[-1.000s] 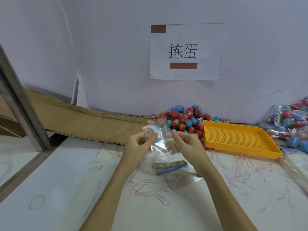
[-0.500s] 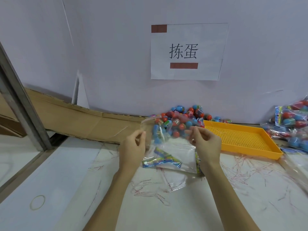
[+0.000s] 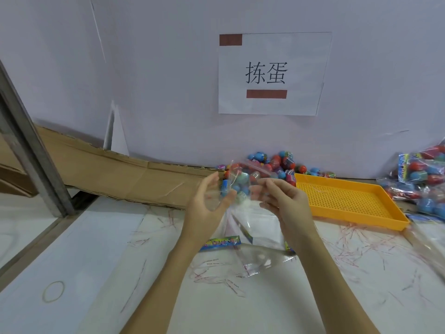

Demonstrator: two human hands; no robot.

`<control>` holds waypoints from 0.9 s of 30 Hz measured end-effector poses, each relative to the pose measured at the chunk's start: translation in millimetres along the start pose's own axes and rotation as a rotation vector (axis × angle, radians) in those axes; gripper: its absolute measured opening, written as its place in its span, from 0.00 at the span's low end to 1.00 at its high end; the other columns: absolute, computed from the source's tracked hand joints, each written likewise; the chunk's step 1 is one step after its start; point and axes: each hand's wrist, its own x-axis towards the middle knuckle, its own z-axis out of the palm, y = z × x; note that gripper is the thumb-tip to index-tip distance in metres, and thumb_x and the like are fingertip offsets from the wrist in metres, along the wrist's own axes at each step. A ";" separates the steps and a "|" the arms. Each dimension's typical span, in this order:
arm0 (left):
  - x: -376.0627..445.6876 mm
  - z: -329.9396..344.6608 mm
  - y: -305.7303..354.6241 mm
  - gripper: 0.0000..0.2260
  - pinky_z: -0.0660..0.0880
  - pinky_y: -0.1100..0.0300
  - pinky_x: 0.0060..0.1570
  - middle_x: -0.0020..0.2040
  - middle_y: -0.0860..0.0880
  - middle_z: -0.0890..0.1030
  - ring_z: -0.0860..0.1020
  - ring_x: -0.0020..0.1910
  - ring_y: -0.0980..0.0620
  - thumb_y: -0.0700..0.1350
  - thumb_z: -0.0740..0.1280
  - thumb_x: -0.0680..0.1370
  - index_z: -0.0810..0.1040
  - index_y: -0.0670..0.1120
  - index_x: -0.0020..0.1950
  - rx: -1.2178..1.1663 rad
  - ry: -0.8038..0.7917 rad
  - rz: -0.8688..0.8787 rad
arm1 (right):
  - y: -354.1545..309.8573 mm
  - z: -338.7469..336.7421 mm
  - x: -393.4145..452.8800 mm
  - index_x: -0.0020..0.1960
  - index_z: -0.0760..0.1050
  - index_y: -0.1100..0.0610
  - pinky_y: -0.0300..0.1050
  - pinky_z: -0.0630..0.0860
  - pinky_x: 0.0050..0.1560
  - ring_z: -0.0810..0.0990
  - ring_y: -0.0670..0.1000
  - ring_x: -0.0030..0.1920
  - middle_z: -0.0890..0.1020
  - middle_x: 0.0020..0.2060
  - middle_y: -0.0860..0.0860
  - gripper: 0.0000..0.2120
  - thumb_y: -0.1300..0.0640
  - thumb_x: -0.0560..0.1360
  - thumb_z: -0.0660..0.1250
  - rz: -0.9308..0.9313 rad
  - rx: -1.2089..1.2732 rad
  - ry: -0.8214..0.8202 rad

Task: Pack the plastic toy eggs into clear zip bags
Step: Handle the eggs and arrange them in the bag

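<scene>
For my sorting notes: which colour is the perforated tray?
Yellow-orange tray, shown in the head view.

Between my hands a clear bag hangs, screening the straight path to the loose egg pile at the wall. On my right the yellow tray lies just beside the pile, with packed bags crowding the far edge. Left of my arms the desk lies open (only a rubber band there), bounded by cardboard.
</scene>
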 end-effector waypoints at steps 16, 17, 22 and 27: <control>-5.5 -5.4 4.9 0.10 0.78 0.66 0.34 0.42 0.50 0.86 0.84 0.35 0.58 0.51 0.77 0.75 0.84 0.48 0.52 -0.048 -0.156 -0.097 | 9.3 28.4 -9.6 0.49 0.80 0.51 0.31 0.78 0.44 0.82 0.42 0.45 0.83 0.42 0.41 0.03 0.54 0.78 0.73 -0.564 -0.682 0.089; -5.1 -5.1 4.9 0.11 0.82 0.60 0.40 0.43 0.51 0.86 0.85 0.40 0.56 0.52 0.77 0.74 0.84 0.48 0.52 -0.029 -0.159 -0.092 | 10.8 29.6 -10.7 0.51 0.81 0.52 0.33 0.78 0.44 0.82 0.42 0.45 0.83 0.43 0.41 0.05 0.52 0.77 0.73 -0.530 -0.698 0.046; -2.8 -7.1 2.4 0.10 0.83 0.55 0.53 0.47 0.56 0.86 0.84 0.50 0.56 0.56 0.76 0.73 0.85 0.55 0.51 0.045 -0.144 -0.076 | 11.8 25.4 -9.3 0.54 0.82 0.52 0.33 0.78 0.42 0.82 0.42 0.44 0.83 0.44 0.43 0.11 0.49 0.74 0.76 -0.405 -0.692 -0.026; -3.8 -10.4 -1.0 0.15 0.80 0.61 0.46 0.44 0.57 0.84 0.82 0.47 0.58 0.63 0.75 0.71 0.84 0.55 0.50 0.207 -0.180 0.042 | 8.8 13.5 -6.1 0.42 0.80 0.48 0.37 0.72 0.43 0.76 0.43 0.44 0.80 0.38 0.41 0.13 0.39 0.71 0.73 -0.305 -0.917 -0.185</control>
